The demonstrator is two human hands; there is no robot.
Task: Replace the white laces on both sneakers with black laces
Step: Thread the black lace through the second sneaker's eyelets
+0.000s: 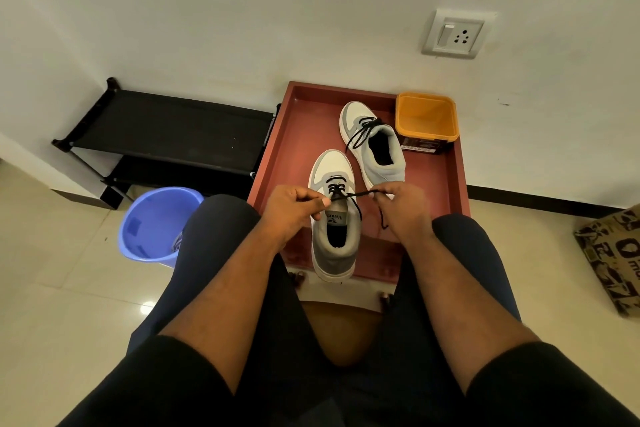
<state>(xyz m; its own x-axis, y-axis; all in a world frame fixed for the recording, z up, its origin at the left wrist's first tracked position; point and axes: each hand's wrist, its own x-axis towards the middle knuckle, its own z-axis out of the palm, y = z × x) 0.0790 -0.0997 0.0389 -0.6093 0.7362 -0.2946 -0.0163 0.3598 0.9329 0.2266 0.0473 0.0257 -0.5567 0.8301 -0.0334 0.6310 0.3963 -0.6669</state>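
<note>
left hand (289,210) pinches black lace (360,193) end at near sneaker (334,218) tongue | right hand (401,203) pinches the other end, pulled taut | 2nd sneaker (372,146) beyond right hand, black-laced, on red tray (277,156)

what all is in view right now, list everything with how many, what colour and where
sneaker: 2, grey and white; near one at tray front between the hands, far one behind it
black lace: 2; one pulled taut on near sneaker, one on far sneaker
tray: 1, reddish brown, floor by wall
tub: 1, orange, tray's far right corner
bucket: 1, blue, left of tray
shoe rack: 1, black, left by wall
wall socket: 1, white, above tray
cardboard box: 1, brown printed, right edge
left hand: pinches lace
right hand: pinches lace
</note>
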